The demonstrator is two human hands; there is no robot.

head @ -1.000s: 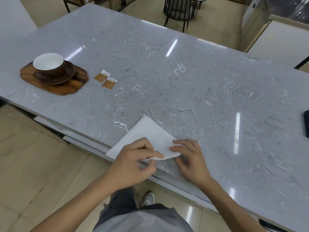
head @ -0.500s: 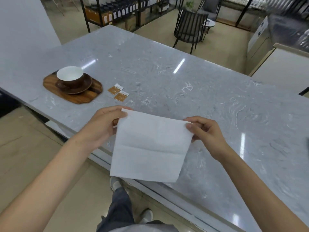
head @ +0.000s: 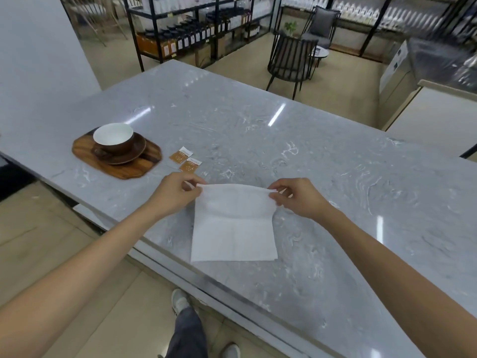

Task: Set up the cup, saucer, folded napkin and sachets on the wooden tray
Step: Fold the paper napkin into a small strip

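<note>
Head view: left hand point(head: 173, 193) & right hand point(head: 296, 196) pinch napkin point(head: 233, 228) top corners at frame centre; light, limp paper, prob. tears easily; hold by edges.

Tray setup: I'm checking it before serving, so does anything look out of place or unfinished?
Two things. The sachets lie on the counter right of the tray, not on it. The napkin is opened out, pinched at its top corners by the left hand and right hand. Cup and saucer sit properly.

Shop or café: stocked bottle shelves point(head: 196, 34), marble counter point(head: 258, 140).
</note>
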